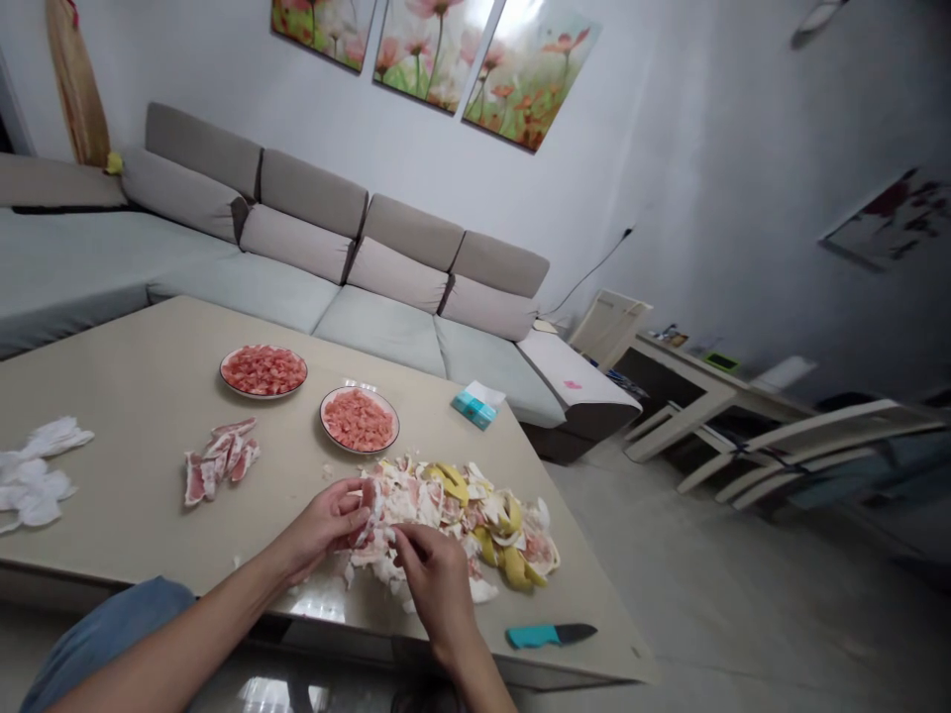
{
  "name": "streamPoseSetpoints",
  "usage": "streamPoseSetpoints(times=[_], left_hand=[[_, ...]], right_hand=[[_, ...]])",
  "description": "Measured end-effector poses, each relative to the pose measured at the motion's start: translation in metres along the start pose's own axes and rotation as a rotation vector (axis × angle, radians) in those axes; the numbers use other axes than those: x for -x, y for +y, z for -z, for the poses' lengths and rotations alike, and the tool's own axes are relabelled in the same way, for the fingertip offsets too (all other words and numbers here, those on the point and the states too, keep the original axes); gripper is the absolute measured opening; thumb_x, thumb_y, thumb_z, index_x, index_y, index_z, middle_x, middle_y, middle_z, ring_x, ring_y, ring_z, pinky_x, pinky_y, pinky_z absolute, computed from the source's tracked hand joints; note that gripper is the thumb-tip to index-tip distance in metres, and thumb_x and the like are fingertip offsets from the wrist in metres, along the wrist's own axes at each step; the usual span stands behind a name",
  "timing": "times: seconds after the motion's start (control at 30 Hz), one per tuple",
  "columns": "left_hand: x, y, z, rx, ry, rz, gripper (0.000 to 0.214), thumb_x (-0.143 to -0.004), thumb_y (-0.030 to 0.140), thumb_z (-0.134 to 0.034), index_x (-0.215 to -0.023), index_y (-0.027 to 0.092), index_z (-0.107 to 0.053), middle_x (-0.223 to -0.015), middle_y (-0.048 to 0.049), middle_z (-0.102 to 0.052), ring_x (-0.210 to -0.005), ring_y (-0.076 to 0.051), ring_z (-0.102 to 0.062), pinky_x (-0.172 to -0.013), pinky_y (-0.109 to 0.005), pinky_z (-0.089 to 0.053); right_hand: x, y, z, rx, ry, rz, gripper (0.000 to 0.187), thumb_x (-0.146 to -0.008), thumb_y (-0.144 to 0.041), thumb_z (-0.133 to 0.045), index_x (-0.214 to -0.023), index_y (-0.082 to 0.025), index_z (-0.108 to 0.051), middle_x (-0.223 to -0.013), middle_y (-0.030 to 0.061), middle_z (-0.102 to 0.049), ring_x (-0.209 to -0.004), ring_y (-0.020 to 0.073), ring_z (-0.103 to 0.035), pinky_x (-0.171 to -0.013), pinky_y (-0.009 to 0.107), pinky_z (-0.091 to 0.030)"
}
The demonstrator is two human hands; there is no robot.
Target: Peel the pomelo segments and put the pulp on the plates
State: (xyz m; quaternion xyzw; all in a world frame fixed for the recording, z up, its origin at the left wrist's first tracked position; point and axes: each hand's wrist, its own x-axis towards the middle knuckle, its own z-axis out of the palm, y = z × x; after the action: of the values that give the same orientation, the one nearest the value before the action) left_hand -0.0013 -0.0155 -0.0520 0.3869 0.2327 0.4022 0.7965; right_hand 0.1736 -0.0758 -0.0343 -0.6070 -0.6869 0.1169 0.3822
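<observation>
My left hand (327,525) and my right hand (437,576) are both closed on a pomelo segment (369,515) held between them, just above the near edge of the beige table (134,396). Right behind the hands lies a heap of white and yellow pomelo peel and membrane (475,520). Several unpeeled pink segments (219,460) lie to the left. Two white plates hold peeled pink flesh: the left plate (263,370) and the right plate (360,420).
A teal-handled knife (550,634) lies near the table's front right corner. Crumpled white tissues (34,475) sit at the left edge, a teal tissue box (476,404) at the far edge. A grey sofa (357,287) runs behind the table; chairs and a desk (743,416) stand at right.
</observation>
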Motion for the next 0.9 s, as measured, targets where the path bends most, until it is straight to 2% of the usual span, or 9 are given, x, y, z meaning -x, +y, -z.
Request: streamPoseSetpoints(times=[0.13,0.23,0.3,0.37,0.47,0.57,0.67,0.77,0.9], left_hand=[[0.001,0.002,-0.003,0.036,-0.023,0.028,0.037,-0.073,0.027,-0.075,-0.106,0.02,-0.062,-0.095,-0.0053,-0.061,-0.082,-0.016,-0.061,-0.074,-0.029,-0.049],[0.002,0.002,-0.007,0.075,-0.038,0.05,0.032,-0.074,0.026,-0.075,-0.103,0.019,-0.063,-0.091,-0.0041,-0.059,-0.078,-0.014,-0.059,-0.074,-0.029,-0.049],[0.003,0.001,-0.011,0.081,-0.044,0.058,0.028,-0.075,0.025,-0.075,-0.099,0.018,-0.063,-0.087,-0.0027,-0.058,-0.074,-0.012,-0.057,-0.073,-0.028,-0.049],[0.004,-0.001,-0.014,0.061,-0.039,0.056,0.025,-0.075,0.024,-0.074,-0.095,0.017,-0.063,-0.084,-0.0014,-0.056,-0.071,-0.011,-0.056,-0.072,-0.027,-0.049],[0.005,-0.002,-0.018,0.024,-0.006,0.047,0.023,-0.073,0.026,-0.076,-0.089,0.016,-0.062,-0.082,-0.0008,-0.057,-0.069,-0.01,-0.055,-0.068,-0.024,-0.047],[0.005,-0.003,-0.017,-0.015,0.057,0.023,0.024,-0.07,0.027,-0.078,-0.083,0.016,-0.06,-0.08,-0.0005,-0.058,-0.067,-0.01,-0.055,-0.062,-0.021,-0.043],[0.006,-0.002,-0.016,-0.066,0.087,-0.028,0.025,-0.07,0.028,-0.078,-0.08,0.015,-0.06,-0.077,-0.0002,-0.058,-0.064,-0.009,-0.053,-0.058,-0.02,-0.041],[0.006,-0.003,-0.015,-0.117,0.1,-0.054,0.026,-0.07,0.029,-0.077,-0.08,0.014,-0.058,-0.072,0.0005,-0.058,-0.059,-0.009,-0.051,-0.055,-0.02,-0.041],[0.006,-0.008,-0.012,-0.145,0.138,-0.067,0.029,-0.069,0.032,-0.078,-0.078,0.015,-0.056,-0.069,0.0019,-0.058,-0.054,-0.008,-0.05,-0.051,-0.02,-0.04]], right_hand=[[0.001,-0.002,0.005,-0.158,0.065,0.007,0.03,-0.081,-0.01,-0.046,-0.098,-0.021,-0.068,-0.093,0.0064,-0.07,-0.077,0.0176,-0.065,-0.067,0.025,-0.048],[0.001,0.0,0.006,-0.261,0.054,0.007,0.031,-0.074,-0.004,-0.041,-0.077,-0.02,-0.067,-0.082,0.0035,-0.068,-0.077,0.0165,-0.063,-0.072,0.025,-0.046],[0.002,0.001,0.005,-0.275,0.062,-0.046,0.028,-0.073,-0.006,-0.039,-0.061,-0.02,-0.06,-0.066,0.0009,-0.062,-0.067,0.0155,-0.059,-0.065,0.024,-0.044],[0.001,-0.001,0.004,-0.26,0.07,-0.11,0.026,-0.074,-0.008,-0.039,-0.055,-0.02,-0.054,-0.057,-0.0013,-0.055,-0.058,0.0143,-0.054,-0.057,0.024,-0.04],[0.001,-0.006,0.002,-0.238,0.056,-0.118,0.023,-0.08,-0.015,-0.043,-0.063,-0.019,-0.057,-0.062,-0.0002,-0.058,-0.061,0.0152,-0.055,-0.058,0.024,-0.041],[0.001,-0.013,-0.002,-0.221,0.067,-0.062,0.011,-0.084,-0.023,-0.054,-0.083,-0.019,-0.064,-0.076,0.003,-0.064,-0.066,0.0159,-0.058,-0.061,0.025,-0.046],[0.001,-0.017,-0.004,-0.198,0.067,0.003,0.014,-0.085,-0.024,-0.058,-0.094,-0.02,-0.067,-0.085,0.0057,-0.067,-0.07,0.0167,-0.061,-0.063,0.026,-0.049],[0.002,-0.019,-0.006,-0.127,0.017,0.05,0.018,-0.089,-0.021,-0.052,-0.092,-0.02,-0.069,-0.082,0.0065,-0.069,-0.072,0.0175,-0.063,-0.065,0.027,-0.049],[0.001,-0.017,-0.01,0.026,-0.001,0.075,0.019,-0.087,-0.02,-0.052,-0.081,-0.018,-0.069,-0.071,0.0056,-0.067,-0.063,0.0168,-0.06,-0.06,0.026,-0.045]])
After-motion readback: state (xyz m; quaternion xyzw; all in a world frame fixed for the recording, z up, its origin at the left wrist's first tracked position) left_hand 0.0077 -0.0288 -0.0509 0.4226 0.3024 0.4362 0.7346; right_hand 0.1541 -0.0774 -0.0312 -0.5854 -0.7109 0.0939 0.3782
